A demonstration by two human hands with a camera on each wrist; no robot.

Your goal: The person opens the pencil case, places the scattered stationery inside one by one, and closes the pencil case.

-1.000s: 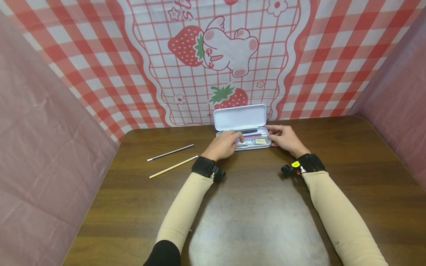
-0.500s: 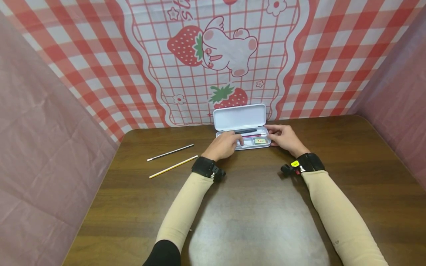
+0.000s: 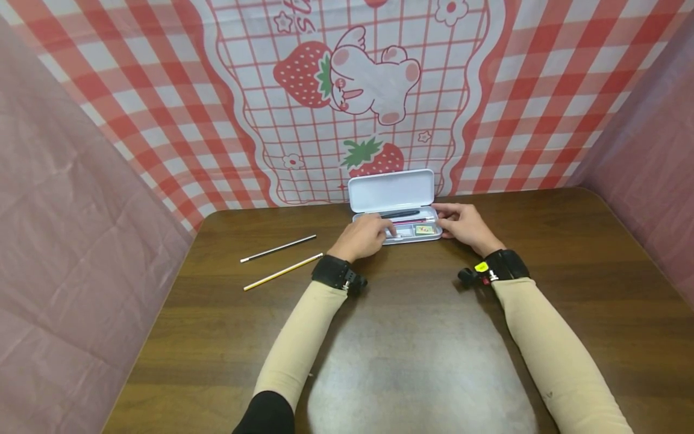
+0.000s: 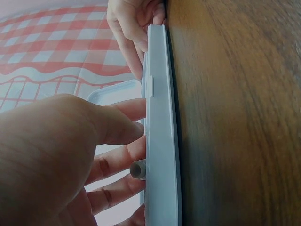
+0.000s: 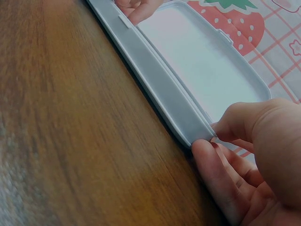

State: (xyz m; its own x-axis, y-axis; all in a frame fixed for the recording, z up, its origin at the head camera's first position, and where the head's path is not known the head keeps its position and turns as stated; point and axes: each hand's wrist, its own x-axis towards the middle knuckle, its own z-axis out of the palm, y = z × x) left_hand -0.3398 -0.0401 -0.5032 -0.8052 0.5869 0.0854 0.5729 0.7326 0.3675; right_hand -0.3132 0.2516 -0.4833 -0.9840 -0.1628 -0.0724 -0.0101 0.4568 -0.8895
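An open pale pencil case stands against the back cloth, its lid raised. In it lie a dark pen, a thin red-purple pencil and a small yellow-green patterned item. My left hand reaches over the case's left half with fingers dipped inside; the case wall hides the fingertips, so I cannot tell what they hold. Beside those fingers, the left wrist view shows the round end of a grey-brown stick. My right hand grips the case's right end between thumb and fingers.
Left of the case, a black-and-silver pencil and a yellow pencil lie on the brown wooden table. A red-and-white checked cloth hangs directly behind. Pinkish curtains flank both sides.
My left fingers shift slightly within the case, and a small white thing by their tips changes position a little. My right hand stays in place on the case's end.
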